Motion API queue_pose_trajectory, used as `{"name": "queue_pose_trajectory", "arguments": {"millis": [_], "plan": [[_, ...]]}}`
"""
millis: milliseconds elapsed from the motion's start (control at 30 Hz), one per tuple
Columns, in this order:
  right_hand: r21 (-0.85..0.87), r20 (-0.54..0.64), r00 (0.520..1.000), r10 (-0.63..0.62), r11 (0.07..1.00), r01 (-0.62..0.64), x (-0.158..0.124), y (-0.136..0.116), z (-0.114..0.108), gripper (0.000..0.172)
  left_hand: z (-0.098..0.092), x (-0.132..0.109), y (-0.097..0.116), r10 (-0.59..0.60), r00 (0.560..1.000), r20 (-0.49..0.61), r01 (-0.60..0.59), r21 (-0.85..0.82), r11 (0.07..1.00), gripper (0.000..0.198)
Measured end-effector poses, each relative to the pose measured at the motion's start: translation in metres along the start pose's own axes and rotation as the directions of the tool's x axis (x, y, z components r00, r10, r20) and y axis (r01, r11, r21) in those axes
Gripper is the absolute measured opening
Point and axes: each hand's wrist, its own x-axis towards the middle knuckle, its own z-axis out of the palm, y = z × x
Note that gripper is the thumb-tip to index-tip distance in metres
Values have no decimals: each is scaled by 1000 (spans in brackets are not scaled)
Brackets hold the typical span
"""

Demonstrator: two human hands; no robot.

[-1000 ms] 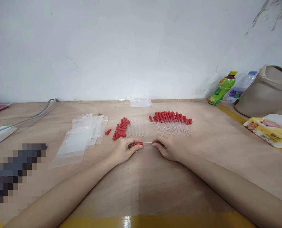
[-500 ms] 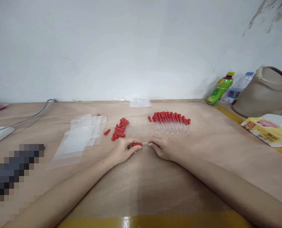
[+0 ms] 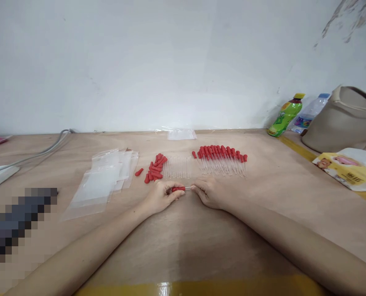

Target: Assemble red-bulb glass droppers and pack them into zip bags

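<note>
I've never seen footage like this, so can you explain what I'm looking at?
There's no machine here: a person works with two bare hands, seen from a camera worn on their head. The left hand holds a red bulb, and the right hand holds the thin clear tube that meets it. Beyond them on the table lie loose red bulbs, a row of clear tubes, and tubes with red tops. Plastic bags lie to the left; a green bottle and a beige bag are at right.

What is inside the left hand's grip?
In the left hand, a red bulb shows, with a clear tube running from it to the right hand. The bulb's inner end and the tube's far end are covered by the hands.
</note>
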Motion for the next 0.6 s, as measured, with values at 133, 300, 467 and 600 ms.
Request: {"name": "queue_pose_trajectory", "arguments": {"millis": [133, 300, 467, 600], "plan": [[-1, 40, 999, 15, 1000, -15, 1, -3, -7, 26, 2, 0, -3, -9, 1000, -18, 10, 8, 1000, 23], [-96, 71, 997, 1, 995, 6, 0, -2, -23, 22, 1, 0, -6, -43, 997, -56, 44, 11, 999, 28], [9, -29, 970, 240, 971, -240, 9, 17, -44, 20, 0, 3, -10, -80, 994, -71, 72, -108, 992, 44], [6, -79, 825, 559, 828, -560, 30, 35, -47, 27, 0, 5, -11, -85, 996, -35, 82, -83, 993, 39]]}}
